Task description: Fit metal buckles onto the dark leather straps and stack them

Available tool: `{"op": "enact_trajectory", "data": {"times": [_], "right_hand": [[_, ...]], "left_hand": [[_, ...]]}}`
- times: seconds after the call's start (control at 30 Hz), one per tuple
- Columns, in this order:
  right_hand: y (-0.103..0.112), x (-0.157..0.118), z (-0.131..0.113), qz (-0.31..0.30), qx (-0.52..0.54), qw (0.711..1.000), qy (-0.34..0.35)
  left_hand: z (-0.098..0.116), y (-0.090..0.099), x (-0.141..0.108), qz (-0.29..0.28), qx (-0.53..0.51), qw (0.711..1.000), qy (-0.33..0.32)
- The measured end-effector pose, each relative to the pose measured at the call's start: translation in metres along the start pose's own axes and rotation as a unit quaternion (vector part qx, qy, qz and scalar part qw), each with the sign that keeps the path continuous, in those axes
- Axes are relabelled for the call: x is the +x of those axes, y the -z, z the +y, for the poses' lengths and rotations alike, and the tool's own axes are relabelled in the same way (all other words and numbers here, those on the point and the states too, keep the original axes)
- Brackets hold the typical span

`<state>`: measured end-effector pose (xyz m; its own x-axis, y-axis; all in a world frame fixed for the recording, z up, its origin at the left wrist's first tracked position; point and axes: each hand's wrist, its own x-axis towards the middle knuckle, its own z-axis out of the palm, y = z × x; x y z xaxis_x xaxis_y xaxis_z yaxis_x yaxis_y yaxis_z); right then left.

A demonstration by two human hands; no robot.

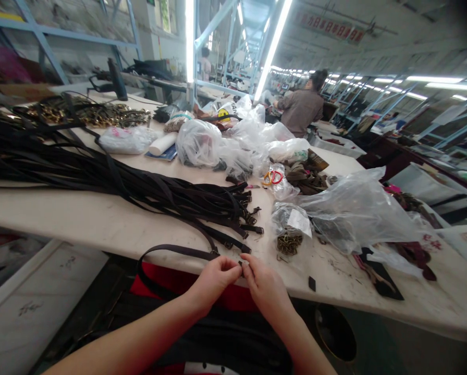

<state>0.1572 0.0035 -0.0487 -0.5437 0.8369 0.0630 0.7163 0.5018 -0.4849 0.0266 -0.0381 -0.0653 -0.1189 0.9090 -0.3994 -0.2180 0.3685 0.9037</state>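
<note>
My left hand and my right hand meet at the table's front edge, fingertips pinched together on a small dark piece between them, mostly hidden by the fingers. A dark strap loops over the edge beside my left hand, its buckle end lying just behind the fingers. Beyond it, a long bundle of black straps stretches to the left, with metal buckles at the right end. To the right of my hands, a clear bag holds brass-coloured hooks.
Clear plastic bags are heaped at the table's back. Red and yellow scissors lie near them. A small black piece rests by the front edge. More brass hardware sits back left. A person stands beyond the table.
</note>
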Motion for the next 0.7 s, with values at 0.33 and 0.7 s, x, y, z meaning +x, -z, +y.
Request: {"op": "enact_trajectory", "data": {"times": [0.33, 0.7], "right_hand": [[0.023, -0.008, 0.004, 0.119, 0.013, 0.990, 0.078], [0.014, -0.018, -0.026, 0.074, 0.099, 0.981, 0.148]], "left_hand": [[0.063, 0.082, -0.009, 0.094, -0.152, 0.984, -0.018], [0.073, 0.013, -0.049, -0.110, 0.131, 0.977, -0.124]]}}
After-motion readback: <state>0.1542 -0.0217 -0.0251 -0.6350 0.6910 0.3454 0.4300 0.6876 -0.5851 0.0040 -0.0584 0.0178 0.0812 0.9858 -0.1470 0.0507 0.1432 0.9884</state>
